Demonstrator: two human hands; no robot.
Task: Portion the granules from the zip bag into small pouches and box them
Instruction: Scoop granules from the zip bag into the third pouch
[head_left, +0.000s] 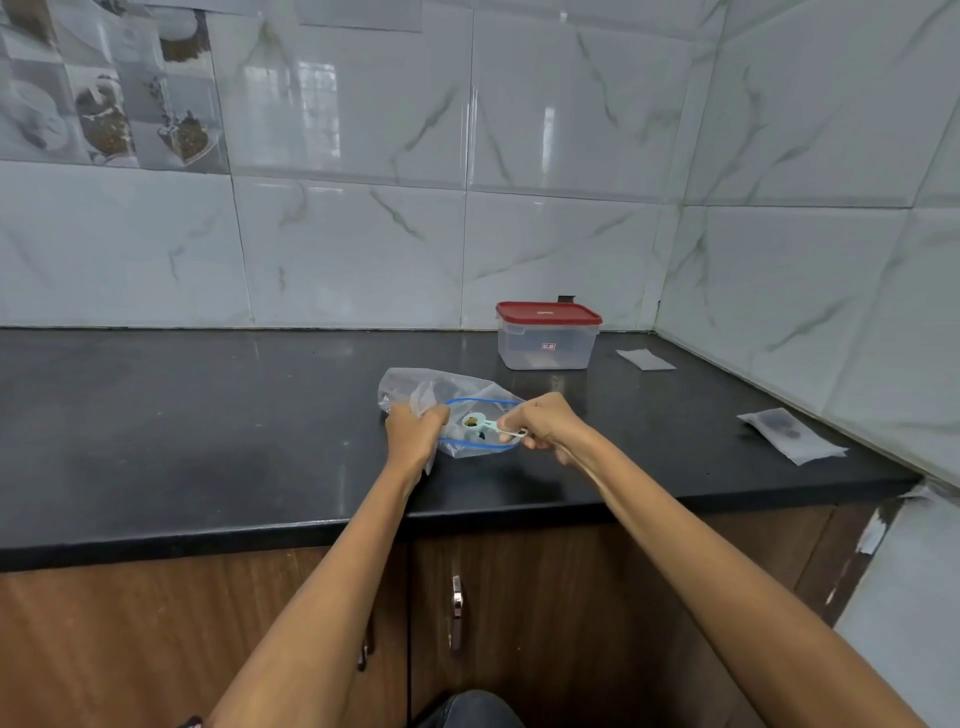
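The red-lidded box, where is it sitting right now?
In the head view, the red-lidded box stands at the back of the black counter against the tiled wall, right of centre, beyond the zip bag.

Evenly and softly lit, cool in tone, moderately bright. Window reflections as pale glare patches on the glossy wall tiles (322, 88) well above and beyond the hands (415, 434). Faint sheen on the dark counter (208, 405) to the left of the hands; soft, shallow shadows just beneath them. Strong wide-angle bending toward the edges, tile lines curving at far left and right. Slight softness overall, fine detail between the hands smeared; forearms near the lower edge stretched.
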